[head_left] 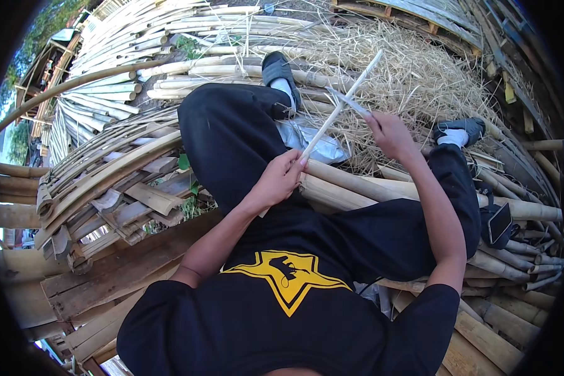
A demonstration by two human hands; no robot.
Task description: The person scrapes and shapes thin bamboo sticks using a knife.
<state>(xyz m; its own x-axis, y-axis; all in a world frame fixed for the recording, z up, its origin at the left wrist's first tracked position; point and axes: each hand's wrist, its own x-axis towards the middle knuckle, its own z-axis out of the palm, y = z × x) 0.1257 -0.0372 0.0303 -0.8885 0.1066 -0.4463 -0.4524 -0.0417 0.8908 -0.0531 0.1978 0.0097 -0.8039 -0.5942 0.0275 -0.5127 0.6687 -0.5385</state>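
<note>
My left hand (282,176) is closed around the lower part of a pale, thin bamboo strip (336,113). The strip slants up and to the right, away from my lap, and a short end of it shows below the hand. My right hand (391,135) is closed on the handle of a knife (351,103), most of that handle being hidden in the fingers. Its blade points up and left and crosses the strip about midway; whether it bites into the strip I cannot tell.
Bamboo poles (357,182) run beneath my legs. Pale shavings (395,81) cover the ground ahead, beside a whitish plastic bag (313,143). Split bamboo pieces (138,203) are stacked at the left. A phone-like dark device (499,223) is by my right knee. A wooden pallet (420,22) stands at the far right.
</note>
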